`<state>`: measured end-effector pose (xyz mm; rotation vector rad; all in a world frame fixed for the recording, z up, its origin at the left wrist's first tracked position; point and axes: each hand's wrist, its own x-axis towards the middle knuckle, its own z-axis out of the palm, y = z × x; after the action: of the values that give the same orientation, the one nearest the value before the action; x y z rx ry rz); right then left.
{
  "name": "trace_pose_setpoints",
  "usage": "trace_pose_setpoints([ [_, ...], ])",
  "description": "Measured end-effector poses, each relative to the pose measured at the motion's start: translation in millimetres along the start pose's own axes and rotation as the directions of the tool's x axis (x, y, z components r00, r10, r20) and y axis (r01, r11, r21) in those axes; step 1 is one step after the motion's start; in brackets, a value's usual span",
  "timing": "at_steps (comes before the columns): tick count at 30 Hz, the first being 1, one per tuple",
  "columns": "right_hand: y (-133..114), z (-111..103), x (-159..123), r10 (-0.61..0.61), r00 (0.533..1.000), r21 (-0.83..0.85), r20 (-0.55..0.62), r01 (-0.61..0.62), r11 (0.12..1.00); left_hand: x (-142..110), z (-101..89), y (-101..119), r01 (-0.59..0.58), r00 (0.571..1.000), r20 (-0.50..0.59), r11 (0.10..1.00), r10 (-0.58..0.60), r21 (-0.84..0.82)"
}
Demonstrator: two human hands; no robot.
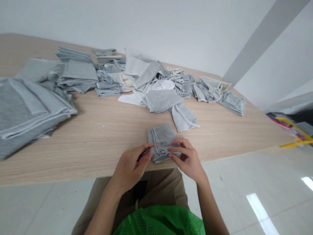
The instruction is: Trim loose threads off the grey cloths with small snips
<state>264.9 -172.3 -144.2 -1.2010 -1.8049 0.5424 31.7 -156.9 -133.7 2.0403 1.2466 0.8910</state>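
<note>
A small folded stack of grey cloth pieces (pixel 162 139) lies at the near edge of the wooden table (pixel 102 137). My right hand (pixel 187 158) pinches the stack's near right corner between thumb and fingers. My left hand (pixel 130 166) is closed around a thin dark tool (pixel 144 152), perhaps small scissors or a pen, whose tip touches the stack's left edge.
A jumbled pile of grey and white cloth pieces (pixel 156 85) spreads across the far side. Folded grey stacks (pixel 75 70) and a big grey stack (pixel 26 107) sit at the left. A green mesh bag (pixel 161 222) rests on my lap. A yellow bin (pixel 297 132) stands on the floor at the right.
</note>
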Motion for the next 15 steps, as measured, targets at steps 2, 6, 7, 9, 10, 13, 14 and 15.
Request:
trace_pose_setpoints([
  [2, -0.2, -0.2, 0.3, 0.003, 1.000, 0.014, 0.001, -0.003, 1.000, 0.2, 0.6, 0.2, 0.015, 1.000, -0.005, 1.000, -0.015, 0.007],
  [6, -2.1, -1.4, 3.2, 0.011, 1.000, 0.037, 0.012, -0.012, 0.999, 1.9, -0.3, 2.3, 0.030, 0.999, 0.018, 1.000, -0.030, -0.002],
  [7, -2.7, -1.9, 4.3, 0.016, 1.000, 0.043, 0.017, -0.017, 0.999, 2.5, -0.9, 2.8, 0.033, 0.999, 0.028, 0.999, -0.033, -0.008],
  [9, -3.8, -3.0, 6.3, 0.028, 0.999, 0.058, 0.027, -0.030, 0.998, 3.8, -2.3, 3.4, 0.040, 0.998, 0.047, 0.999, -0.039, -0.016],
  [10, -4.2, -3.4, 7.2, 0.036, 0.999, 0.067, 0.032, -0.038, 0.997, 4.6, -2.8, 3.6, 0.038, 0.998, 0.056, 0.999, -0.037, -0.017],
  [13, -4.8, -4.1, 9.6, 0.059, 0.998, 0.098, 0.034, -0.062, 0.993, 7.5, -3.1, 5.2, 0.017, 0.996, 0.092, 1.000, -0.016, -0.012],
  [14, -4.9, -3.9, 10.3, 0.066, 0.997, 0.114, 0.032, -0.070, 0.991, 8.9, -2.6, 6.4, 0.003, 0.994, 0.106, 1.000, -0.003, -0.003],
  [15, -5.1, -3.4, 11.1, 0.074, 0.997, 0.134, 0.029, -0.077, 0.988, 10.5, -1.9, 7.8, -0.015, 0.993, 0.119, 1.000, 0.013, 0.013],
])
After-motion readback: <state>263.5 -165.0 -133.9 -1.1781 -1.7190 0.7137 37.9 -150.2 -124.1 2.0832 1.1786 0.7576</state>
